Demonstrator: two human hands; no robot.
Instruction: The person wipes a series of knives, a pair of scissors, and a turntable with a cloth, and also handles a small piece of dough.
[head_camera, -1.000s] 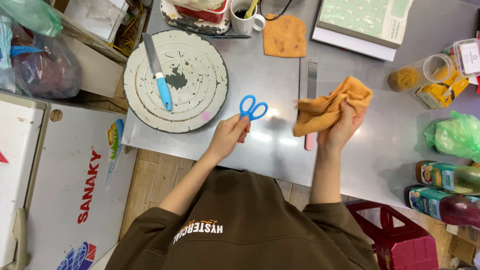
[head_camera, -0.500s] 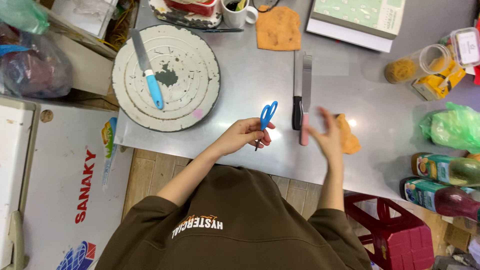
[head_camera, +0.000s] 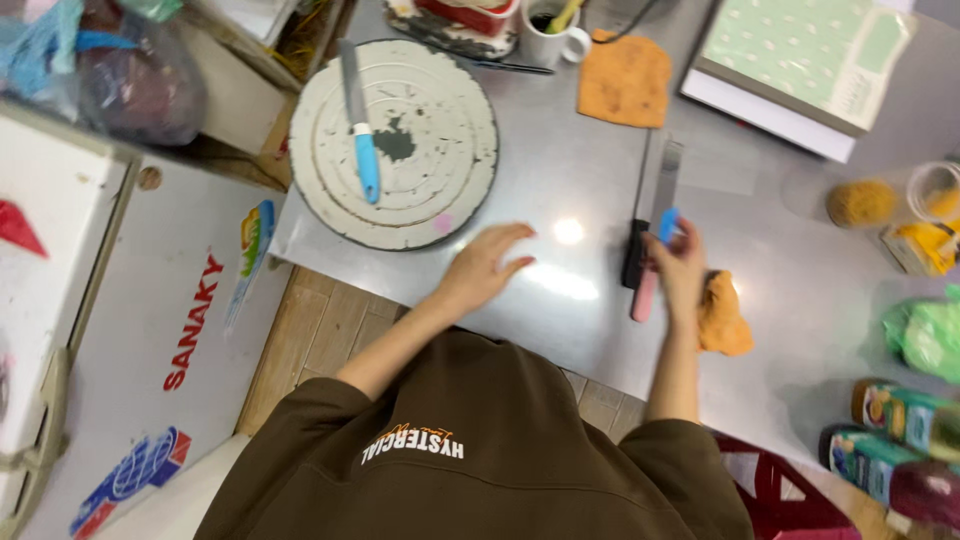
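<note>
Since half a second ago the blue scissors (head_camera: 668, 224) have passed from the left hand (head_camera: 484, 266) to the right hand (head_camera: 678, 268), and the left hand has dropped back to the steel, emptied.

The grey metal desk (head_camera: 590, 300) carries everything. At its upper left lies the round white turntable (head_camera: 393, 142), smeared and scored in rings, with a blue-handled spatula (head_camera: 359, 118) lying on it, blade pointing away from the person. A pale green patterned box (head_camera: 802, 65) sits at the upper right corner of the desk. An orange cloth (head_camera: 625, 79) lies flat near the far edge, just beside a white mug (head_camera: 552, 37); a second, crumpled orange cloth (head_camera: 722, 316) lies just to the right of the right hand.

Two palette knives lie side by side in the middle of the desk, one with a black handle (head_camera: 635, 252) and one with a pink handle (head_camera: 645, 293).

The right hand is closed around the scissors, holding them above the knife handles; only the blue grips show above the fingers. The left hand rests with fingers loosely spread, holding nothing, near the turntable's lower rim.
</note>
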